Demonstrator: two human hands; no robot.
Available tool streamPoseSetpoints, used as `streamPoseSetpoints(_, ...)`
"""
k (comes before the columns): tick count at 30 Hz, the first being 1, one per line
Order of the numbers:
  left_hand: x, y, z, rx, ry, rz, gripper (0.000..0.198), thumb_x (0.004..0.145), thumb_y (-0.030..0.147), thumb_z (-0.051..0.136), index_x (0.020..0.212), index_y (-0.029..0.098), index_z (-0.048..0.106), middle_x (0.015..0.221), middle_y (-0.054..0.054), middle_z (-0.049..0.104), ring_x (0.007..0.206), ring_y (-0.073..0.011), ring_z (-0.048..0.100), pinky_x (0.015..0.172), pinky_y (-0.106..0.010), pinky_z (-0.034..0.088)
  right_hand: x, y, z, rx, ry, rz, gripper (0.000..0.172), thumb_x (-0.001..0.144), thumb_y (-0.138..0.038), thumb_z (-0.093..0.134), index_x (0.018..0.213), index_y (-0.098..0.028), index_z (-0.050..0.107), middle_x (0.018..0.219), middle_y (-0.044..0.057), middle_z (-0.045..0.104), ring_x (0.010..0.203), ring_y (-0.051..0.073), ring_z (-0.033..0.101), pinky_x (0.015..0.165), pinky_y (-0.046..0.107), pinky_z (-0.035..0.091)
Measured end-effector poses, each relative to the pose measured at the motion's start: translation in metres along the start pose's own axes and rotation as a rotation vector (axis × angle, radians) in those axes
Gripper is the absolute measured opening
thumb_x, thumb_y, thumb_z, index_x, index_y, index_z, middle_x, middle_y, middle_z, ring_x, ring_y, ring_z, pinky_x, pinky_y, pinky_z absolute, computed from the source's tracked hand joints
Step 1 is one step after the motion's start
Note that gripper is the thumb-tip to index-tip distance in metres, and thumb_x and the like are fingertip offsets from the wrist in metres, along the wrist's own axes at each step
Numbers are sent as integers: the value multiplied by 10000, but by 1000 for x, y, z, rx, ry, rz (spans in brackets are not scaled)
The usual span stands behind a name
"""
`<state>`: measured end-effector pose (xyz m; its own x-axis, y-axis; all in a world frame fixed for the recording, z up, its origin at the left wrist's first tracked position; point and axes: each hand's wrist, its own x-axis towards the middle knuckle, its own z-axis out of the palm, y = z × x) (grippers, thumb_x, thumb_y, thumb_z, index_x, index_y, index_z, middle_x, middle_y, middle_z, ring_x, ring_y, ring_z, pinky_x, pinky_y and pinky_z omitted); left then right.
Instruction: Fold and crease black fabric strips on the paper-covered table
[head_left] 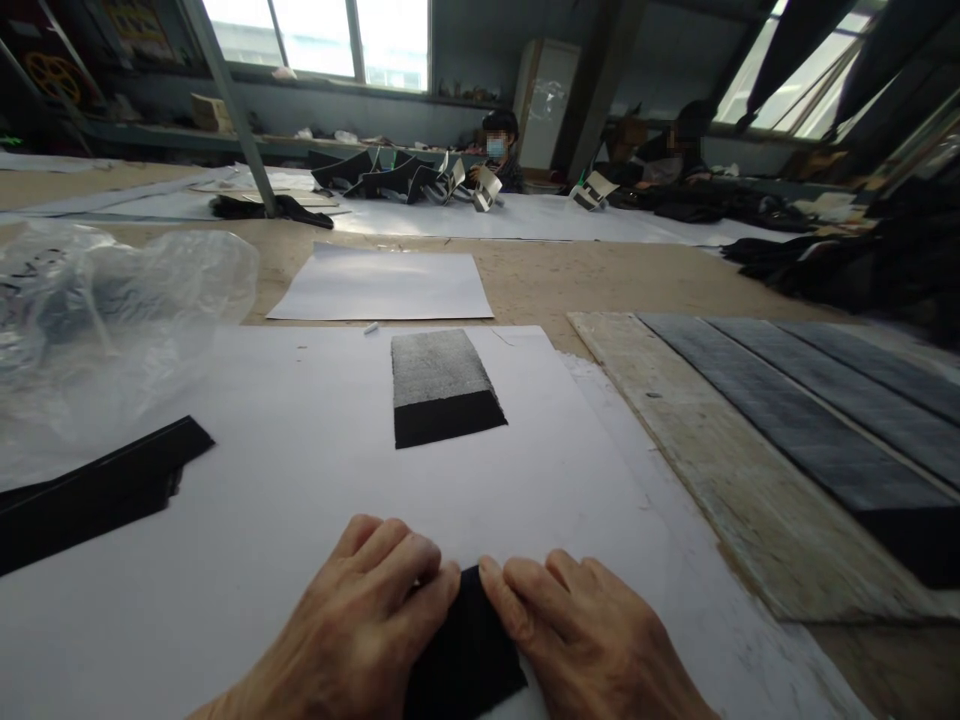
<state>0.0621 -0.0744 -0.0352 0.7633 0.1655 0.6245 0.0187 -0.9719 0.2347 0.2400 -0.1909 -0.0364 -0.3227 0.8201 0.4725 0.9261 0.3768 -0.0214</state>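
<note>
Head view: both hands lie flat on a white sheet spread over the table. Left hand and right hand press side by side on a black cloth piece at the sheet's near edge, fingertips almost meeting, gripping nothing. Farther up the sheet lies a grey-and-black swatch. Left of the sheet sit a black strip and a plastic bag; right of it, a board.

A crumpled clear plastic bag is lying at left beside a long black fabric strip. A grey-and-black rectangular fabric swatch is resting on the large white paper sheet.
</note>
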Motion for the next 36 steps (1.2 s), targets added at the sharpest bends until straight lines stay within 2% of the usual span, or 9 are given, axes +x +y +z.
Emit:
streamPoseSetpoints(4,-10,-6,-6,-143,-30,-6,253,910,83,359,1066,59,557,794,-85,516,690,-157,410,587,-271,367,1,-1,-1,1,3,-17,361,877,-71,314,1151,-24,543,952,113,624,665,194,507,497,331,410)
streamPoseSetpoints(10,-6,-3,-1,-52,-52,33,285,937,144,297,940,71,572,712,-57,512,629,-156,370,562,-311,261,10,0,-4,28,54,-125,346,906,-50,281,1016,-44,609,1040,122,615,947,230,532,748,368,451)
streamPoseSetpoints(13,-2,-1,-2,-29,-74,30,315,939,137,272,883,87,578,687,-37,503,613,-152,367,563,-321,235,15,-1,-3,31,58,-171,360,903,-29,268,948,-46,625,1043,124,620,965,236,534,816,387,437)
streamPoseSetpoints(17,-1,-1,-2,-53,-84,21,347,949,136,254,812,97,571,680,-30,499,624,-153,380,588,-330,244,24,-5,-1,72,84,-129,334,876,-41,296,949,-22,621,923,169,622,821,229,550,706,392,474)
streamPoseSetpoints(22,-2,0,1,-65,-46,14,436,965,128,190,683,121,522,659,-30,500,616,-151,374,604,-335,254,31,-18,9,-47,179,-110,247,824,-15,399,887,-14,638,723,126,614,688,217,550,591,362,484)
streamPoseSetpoints(26,-2,0,-3,-8,-19,22,372,953,112,245,709,112,525,656,-28,497,615,-146,392,599,-328,275,29,-22,15,-183,195,-170,220,789,12,446,866,-8,651,798,144,648,737,237,581,663,372,510)
streamPoseSetpoints(31,-10,-7,-18,-88,-130,7,329,950,133,241,837,98,548,686,-44,488,600,-150,396,540,-294,318,26,-20,11,-154,135,-159,280,827,7,398,939,-1,655,867,158,661,818,248,604,712,352,531)
streamPoseSetpoints(33,-14,-9,-23,-135,-126,7,316,948,141,241,892,91,548,689,-50,483,606,-153,403,535,-281,342,27,-20,10,-149,101,-163,315,846,2,359,958,-3,654,864,154,663,826,243,611,711,343,536)
streamPoseSetpoints(36,-19,-9,-26,-126,-103,-3,279,938,115,271,910,82,546,690,-53,482,613,-150,413,541,-269,365,28,-20,8,-152,138,-152,356,864,-5,316,965,-24,657,824,132,664,813,234,617,683,332,536)
